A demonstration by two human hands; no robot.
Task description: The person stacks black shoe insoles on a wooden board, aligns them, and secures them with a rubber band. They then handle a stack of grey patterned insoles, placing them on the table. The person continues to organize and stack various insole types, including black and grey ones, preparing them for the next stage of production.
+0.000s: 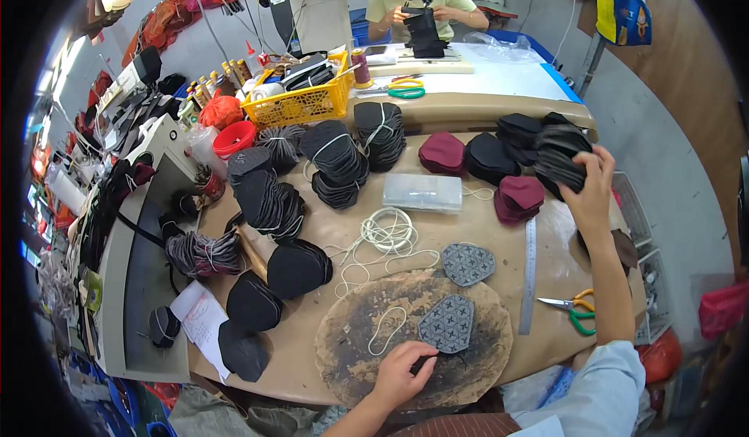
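My right hand [591,186] is raised at the back right of the table, its fingers wrapped round the edge of a stack of dark grey cut pieces [560,158]. Over the front of a round, worn wooden block [343,324], my left hand [404,373] is closed, thumb against fingertips. Something dark shows between them, too small to name. Just beyond those fingertips lies a grey cut piece with a dark star pattern [446,324]. A second patterned piece [468,264] rests at the block's far edge. A short loop of white cord [388,332] lies on the block.
Tied black stacks [269,203] stand at the left, maroon stacks [441,153] at the back. A clear plastic box [422,193], coiled cord [388,232], steel ruler [529,277] and scissors [577,309] lie on the table. Across it, another person's hands [449,14] work at a sewing machine.
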